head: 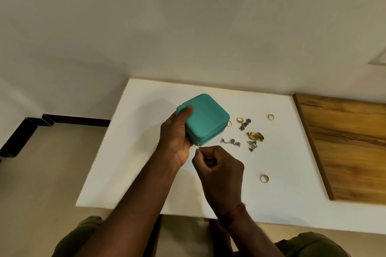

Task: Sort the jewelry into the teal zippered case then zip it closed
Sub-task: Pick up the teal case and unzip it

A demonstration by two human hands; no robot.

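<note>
Sitting near the middle of the white table (pixel 146 152), the teal case (pixel 205 120) lay with its lid down and the zip line running round its near side. The left hand (pixel 175 137) gripped it from the left, thumb on the lid and fingers curled round the near left edge. The right hand (pixel 217 165) pinched the small metal zipper pull (pixel 198 145) at the near corner, its other fingers curled in.

The case looked light and padded, with a smooth skin that could slide on the table, so it probably needed that steadying grip on its side while the pull was drawn along the seam. The pull was tiny and best taken between thumb and fingertip.

None of the jewelry had gone in yet. To the right of the case lay a silver chain piece (pixel 230 142), dark silver earrings (pixel 244 125), a gold cluster (pixel 255 136) and a small pale pendant (pixel 251 145). These looked delicate and easy to snag or tangle, so lifting them one at a time would be safest. Gold rings were scattered about: one touching or just beside the case (pixel 229 123), one far right (pixel 271 117) and one nearer (pixel 264 178). They would likely roll if nudged. A wooden board (pixel 351 148) lay along the right edge.
</note>
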